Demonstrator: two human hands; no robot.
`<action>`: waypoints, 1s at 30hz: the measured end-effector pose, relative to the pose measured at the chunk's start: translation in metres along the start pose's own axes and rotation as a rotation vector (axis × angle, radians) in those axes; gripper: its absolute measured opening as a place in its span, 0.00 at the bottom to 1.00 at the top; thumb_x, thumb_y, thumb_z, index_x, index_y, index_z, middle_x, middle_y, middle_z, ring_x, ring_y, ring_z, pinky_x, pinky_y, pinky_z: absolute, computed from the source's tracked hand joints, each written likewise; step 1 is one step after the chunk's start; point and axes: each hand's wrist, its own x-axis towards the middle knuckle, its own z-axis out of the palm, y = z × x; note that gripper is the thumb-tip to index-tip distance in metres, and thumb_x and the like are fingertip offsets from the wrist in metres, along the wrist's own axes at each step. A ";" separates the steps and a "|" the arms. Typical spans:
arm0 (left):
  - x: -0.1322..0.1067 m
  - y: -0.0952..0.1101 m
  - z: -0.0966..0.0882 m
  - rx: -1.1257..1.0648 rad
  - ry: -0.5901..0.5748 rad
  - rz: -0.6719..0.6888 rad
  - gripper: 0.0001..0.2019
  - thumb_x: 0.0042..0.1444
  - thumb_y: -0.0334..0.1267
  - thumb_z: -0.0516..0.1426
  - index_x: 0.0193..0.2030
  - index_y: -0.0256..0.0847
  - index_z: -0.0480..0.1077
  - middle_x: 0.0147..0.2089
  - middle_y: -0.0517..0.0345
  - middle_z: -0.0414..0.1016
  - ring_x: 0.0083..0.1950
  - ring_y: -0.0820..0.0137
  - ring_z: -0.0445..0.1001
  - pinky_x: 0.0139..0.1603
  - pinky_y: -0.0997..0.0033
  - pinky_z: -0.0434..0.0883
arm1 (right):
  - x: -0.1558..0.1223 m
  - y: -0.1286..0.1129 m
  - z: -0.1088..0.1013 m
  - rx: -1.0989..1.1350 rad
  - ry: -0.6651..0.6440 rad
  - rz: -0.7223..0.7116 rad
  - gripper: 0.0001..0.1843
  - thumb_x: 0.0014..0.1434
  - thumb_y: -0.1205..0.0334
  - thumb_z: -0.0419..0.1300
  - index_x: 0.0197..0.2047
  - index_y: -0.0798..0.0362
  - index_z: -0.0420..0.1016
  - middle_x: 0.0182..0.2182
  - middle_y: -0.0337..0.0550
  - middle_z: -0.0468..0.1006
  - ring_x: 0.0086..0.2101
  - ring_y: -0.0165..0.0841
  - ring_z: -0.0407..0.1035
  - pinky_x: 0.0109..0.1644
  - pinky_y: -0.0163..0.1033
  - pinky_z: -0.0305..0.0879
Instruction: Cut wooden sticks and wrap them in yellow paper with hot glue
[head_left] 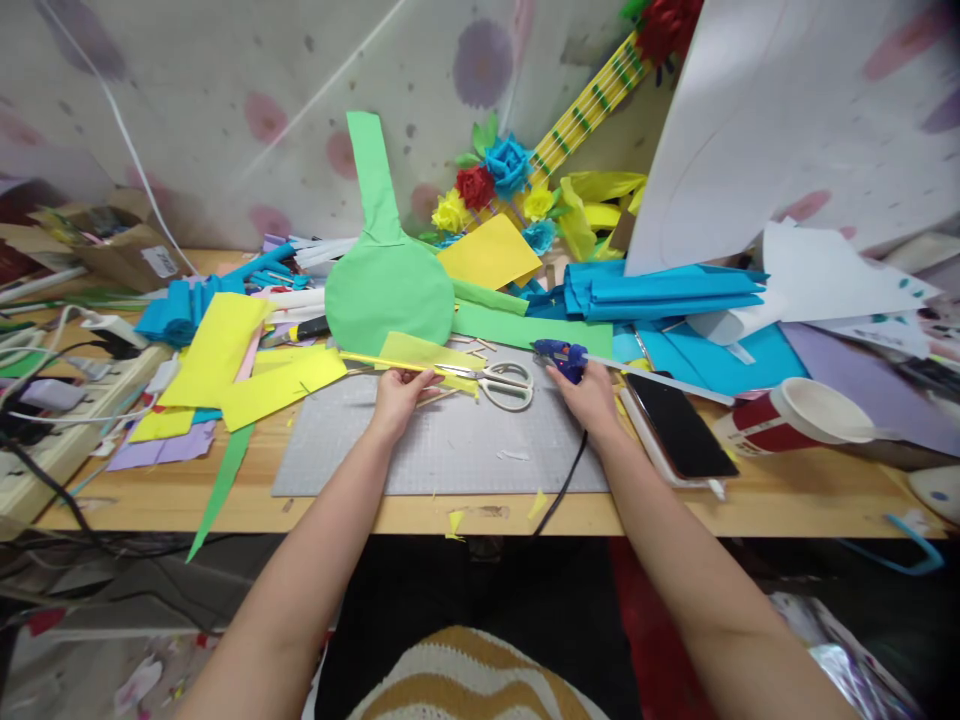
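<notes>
My right hand [591, 398] is wrapped round a dark blue hot glue gun [561, 358]; a long white glue stick [660, 380] sticks out behind it to the right. The gun's nozzle points left. My left hand [401, 400] is closed, thumb and fingers pinching a narrow yellow paper strip [367, 358] over the grey cutting mat [465, 460]. Scissors [506, 385] with pale handles lie between my hands, their blades pointing at my left fingertips. Behind them stands a green paper-covered round shape with a neck [390, 290].
Yellow paper pieces [285, 388] lie left, near a power strip [75, 420] with cables. On the right are a phone [679, 425], a paper cup [795, 415] and folded blue paper [660, 290]. A flower-trimmed yellow guitar shape [592, 105] leans behind. The gun's black cord [562, 490] crosses the table's front edge.
</notes>
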 end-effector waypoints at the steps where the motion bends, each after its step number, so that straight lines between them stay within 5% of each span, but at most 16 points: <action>1: 0.000 -0.001 0.000 0.012 0.003 -0.003 0.17 0.37 0.38 0.65 0.35 0.32 0.71 0.36 0.48 0.78 0.38 0.63 0.77 0.32 0.71 0.75 | 0.001 -0.003 0.002 0.037 -0.032 0.045 0.27 0.46 0.40 0.56 0.38 0.56 0.71 0.35 0.51 0.74 0.38 0.40 0.66 0.42 0.44 0.60; 5: -0.001 -0.001 0.001 0.037 0.026 -0.010 0.17 0.36 0.37 0.65 0.34 0.31 0.72 0.35 0.47 0.78 0.38 0.62 0.77 0.31 0.72 0.75 | -0.001 -0.024 -0.006 0.323 -0.106 0.154 0.28 0.45 0.40 0.56 0.37 0.57 0.72 0.31 0.49 0.75 0.31 0.36 0.68 0.37 0.41 0.62; 8: 0.000 0.000 0.002 0.030 0.033 -0.013 0.17 0.36 0.37 0.65 0.34 0.31 0.72 0.36 0.47 0.77 0.38 0.62 0.77 0.31 0.71 0.75 | -0.005 -0.045 -0.020 0.605 -0.400 0.040 0.27 0.46 0.40 0.56 0.36 0.57 0.72 0.26 0.44 0.74 0.24 0.28 0.64 0.29 0.35 0.60; 12: 0.001 0.000 0.002 0.054 0.059 0.000 0.17 0.35 0.37 0.66 0.33 0.32 0.71 0.34 0.48 0.77 0.37 0.62 0.77 0.31 0.69 0.75 | -0.010 -0.070 -0.023 0.541 -0.740 -0.021 0.24 0.45 0.42 0.58 0.27 0.58 0.72 0.16 0.36 0.65 0.18 0.24 0.58 0.22 0.31 0.54; 23: 0.002 0.000 0.002 0.085 0.086 0.023 0.17 0.33 0.37 0.66 0.32 0.32 0.72 0.34 0.49 0.77 0.35 0.64 0.76 0.29 0.70 0.74 | -0.028 -0.084 -0.010 0.440 -0.641 0.067 0.21 0.44 0.44 0.60 0.28 0.57 0.72 0.14 0.36 0.66 0.18 0.26 0.58 0.23 0.33 0.55; 30: 0.001 0.001 0.001 0.085 0.093 0.020 0.17 0.32 0.37 0.66 0.32 0.32 0.72 0.34 0.50 0.78 0.35 0.65 0.76 0.29 0.72 0.74 | -0.027 -0.079 -0.004 0.410 -0.607 -0.026 0.23 0.45 0.43 0.59 0.33 0.57 0.75 0.17 0.38 0.70 0.22 0.30 0.64 0.28 0.34 0.59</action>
